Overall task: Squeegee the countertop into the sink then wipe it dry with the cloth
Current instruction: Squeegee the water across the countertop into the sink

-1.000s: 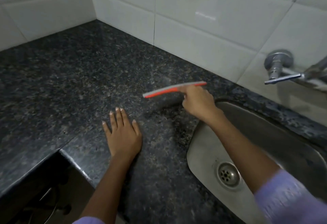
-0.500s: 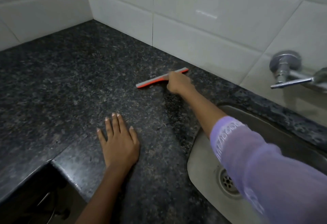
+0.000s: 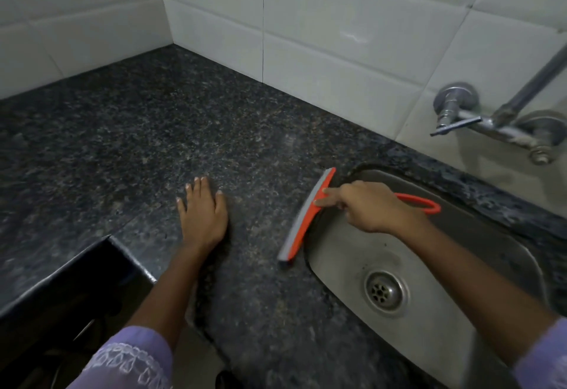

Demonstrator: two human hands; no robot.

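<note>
Squeegee: orange plastic body with a grey rubber blade along its left edge, and a thin orange loop handle that runs out over the basin. It lies on the countertop right at the left rim of the sink, blade running near to far, slightly tilted, with its near end on the stone. Right hand grasps it at the neck where handle meets head; two fingers extend onto the orange back of the head, the rest curl round the handle. Left hand lies flat on the countertop, palm down, fingers straight and together, gripping nothing, well to the left of the blade. Countertop is dark speckled granite; any water film on it cannot be made out. Sink is stainless steel with a round drain at its bottom. Wall tap is mounted on white tiles beyond the sink. Both sleeves are lilac.
</note>
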